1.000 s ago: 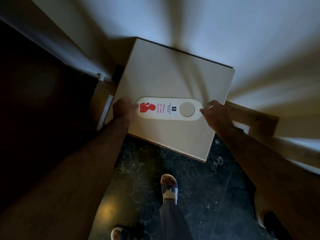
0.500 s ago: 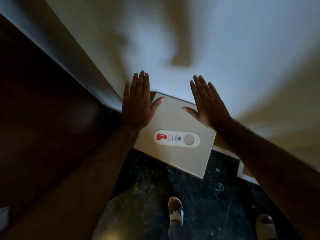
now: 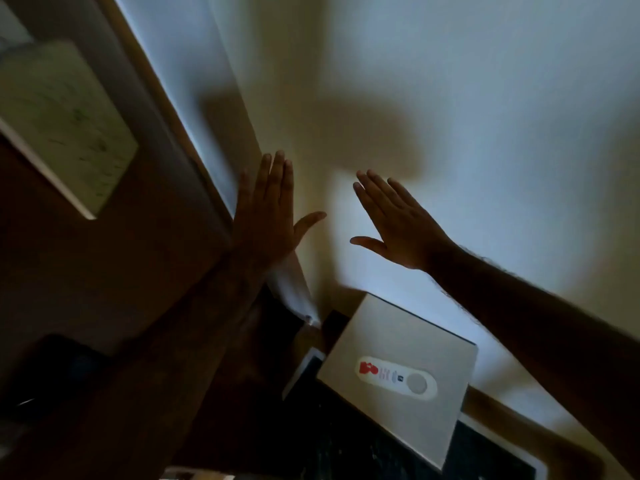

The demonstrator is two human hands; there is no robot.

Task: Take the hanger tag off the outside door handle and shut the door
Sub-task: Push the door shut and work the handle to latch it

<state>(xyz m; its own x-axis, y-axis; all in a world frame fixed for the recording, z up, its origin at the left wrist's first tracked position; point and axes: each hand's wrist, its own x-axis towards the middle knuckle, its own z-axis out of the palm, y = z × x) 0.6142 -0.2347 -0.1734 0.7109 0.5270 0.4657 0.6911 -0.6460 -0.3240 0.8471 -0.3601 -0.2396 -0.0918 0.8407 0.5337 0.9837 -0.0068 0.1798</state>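
The white hanger tag [image 3: 396,378], with a red figure, red text and a round hole, lies flat on a pale square surface [image 3: 429,341] low at the right. My left hand [image 3: 265,216] is raised with fingers straight and thumb out, over the edge where the dark wooden door [image 3: 104,271] meets the wall. My right hand [image 3: 398,223] is raised beside it, fingers spread, in front of the white wall [image 3: 485,98]. Both hands hold nothing. No door handle shows.
A framed notice [image 3: 59,126] hangs on the dark wood at upper left. The dark marbled floor [image 3: 346,445] lies below the pale surface. A wooden skirting [image 3: 502,403] runs along the wall's base at right.
Both hands let go of the tag and rose with fingers open, away from the pale surface. The view has tilted up, so the tag now sits lower and smaller.
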